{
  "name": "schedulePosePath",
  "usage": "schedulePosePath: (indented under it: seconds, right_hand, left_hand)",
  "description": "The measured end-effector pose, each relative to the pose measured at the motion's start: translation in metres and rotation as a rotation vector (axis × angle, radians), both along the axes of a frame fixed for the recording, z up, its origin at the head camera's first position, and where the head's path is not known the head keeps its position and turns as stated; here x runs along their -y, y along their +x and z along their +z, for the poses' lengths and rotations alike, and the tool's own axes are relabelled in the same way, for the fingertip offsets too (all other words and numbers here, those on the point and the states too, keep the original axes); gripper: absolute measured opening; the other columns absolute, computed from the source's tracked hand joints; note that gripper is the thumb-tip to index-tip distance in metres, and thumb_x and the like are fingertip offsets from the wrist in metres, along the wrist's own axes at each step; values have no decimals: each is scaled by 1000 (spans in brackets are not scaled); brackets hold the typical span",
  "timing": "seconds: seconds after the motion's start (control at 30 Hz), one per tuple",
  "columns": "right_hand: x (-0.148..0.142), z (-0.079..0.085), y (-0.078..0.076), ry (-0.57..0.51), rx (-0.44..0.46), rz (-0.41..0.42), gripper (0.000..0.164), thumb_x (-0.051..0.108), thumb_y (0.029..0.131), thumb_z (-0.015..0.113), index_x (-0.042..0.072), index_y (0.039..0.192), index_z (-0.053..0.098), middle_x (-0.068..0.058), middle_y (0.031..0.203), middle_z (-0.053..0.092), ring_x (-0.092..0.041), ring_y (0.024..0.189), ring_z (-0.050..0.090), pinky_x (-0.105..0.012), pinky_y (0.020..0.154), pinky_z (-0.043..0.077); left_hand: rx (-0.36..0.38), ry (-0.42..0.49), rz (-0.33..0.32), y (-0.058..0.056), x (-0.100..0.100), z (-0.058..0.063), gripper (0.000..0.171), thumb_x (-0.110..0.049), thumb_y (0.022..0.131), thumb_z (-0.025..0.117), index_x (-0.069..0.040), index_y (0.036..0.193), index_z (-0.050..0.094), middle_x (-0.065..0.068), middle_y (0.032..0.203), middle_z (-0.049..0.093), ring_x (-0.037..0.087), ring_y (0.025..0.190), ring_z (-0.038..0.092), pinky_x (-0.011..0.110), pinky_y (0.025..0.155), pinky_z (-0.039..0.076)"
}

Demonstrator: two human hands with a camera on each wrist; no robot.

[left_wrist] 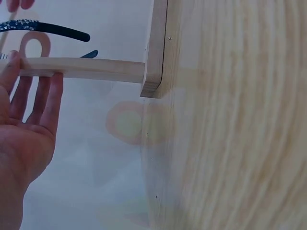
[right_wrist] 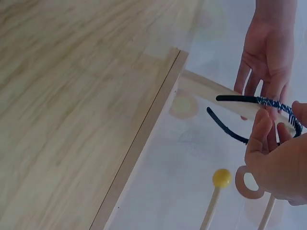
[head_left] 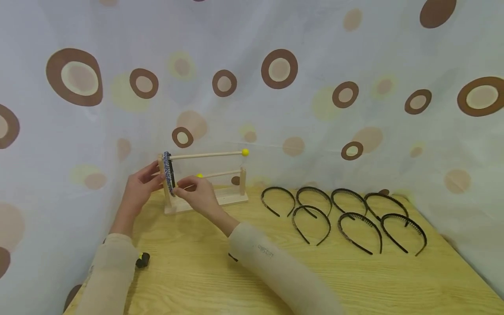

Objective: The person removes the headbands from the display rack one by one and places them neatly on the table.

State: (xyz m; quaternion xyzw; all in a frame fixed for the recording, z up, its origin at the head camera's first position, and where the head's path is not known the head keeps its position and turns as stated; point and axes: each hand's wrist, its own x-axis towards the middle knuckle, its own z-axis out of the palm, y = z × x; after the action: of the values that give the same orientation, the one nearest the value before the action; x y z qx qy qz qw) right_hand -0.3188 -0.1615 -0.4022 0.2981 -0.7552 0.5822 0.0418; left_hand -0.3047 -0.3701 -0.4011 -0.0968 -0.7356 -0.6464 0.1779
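A black headband [head_left: 169, 175] with a blue-and-white speckled band hangs on the upper rod [head_left: 208, 155] of a wooden stand [head_left: 243, 181], close against the left post. Its two dark ends show apart in the right wrist view. My left hand [head_left: 138, 190] holds that post [left_wrist: 105, 70], thumb on one side and fingers on the other. Beside the headband's lower part is my right hand [head_left: 201, 197], fingers loosely bent. In the left wrist view its fingertips [left_wrist: 27, 4] appear apart from the headband. Whether they touch it elsewhere is hidden.
Several dark toothed headbands [head_left: 359, 218] lie in two rows on the right of the wooden table [head_left: 252, 288]. Yellow balls [head_left: 245, 152] cap the stand's rods. A small black-and-yellow object [head_left: 143, 260] lies near my left sleeve. A patterned curtain [head_left: 244, 109] stands behind.
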Motion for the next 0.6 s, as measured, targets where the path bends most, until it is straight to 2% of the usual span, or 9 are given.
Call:
schedulePosePath:
  seconds: [0.13, 0.27, 0.43, 0.6]
  right_hand:
    - [14, -4, 5, -20, -18, -49, 24, 24, 91, 82, 6, 104, 76, 9, 90, 69, -6, 77, 65, -19, 64, 57]
    - [25, -9, 5, -46, -60, -110, 18, 19, 90, 82, 6, 100, 76, 9, 84, 68, -3, 72, 61, -17, 61, 55]
    - [30, -15, 4, -45, -113, -141, 13, 10, 91, 79, 4, 102, 74, 5, 85, 70, -2, 66, 61, -16, 57, 55]
    - [29, -14, 2, -10, -188, -142, 11, 6, 93, 77, 1, 103, 73, -3, 92, 73, -4, 73, 65, -12, 65, 56]
  left_hand:
    - [8, -35, 20, -9, 4, -9, 60, -22, 101, 69, -3, 153, 46, 22, 149, 48, 3, 109, 62, 29, 87, 59]
    - [19, -50, 18, -12, 5, -13, 61, -29, 100, 69, -5, 152, 48, 18, 149, 50, 6, 112, 62, 29, 88, 59]
    - [25, -49, 34, -11, 5, -13, 61, -30, 99, 71, -4, 151, 50, 15, 145, 55, 6, 111, 62, 28, 86, 60]
    - [15, -32, 30, -13, 7, -13, 57, -24, 100, 69, -3, 150, 50, 15, 143, 56, 4, 109, 62, 27, 86, 60]
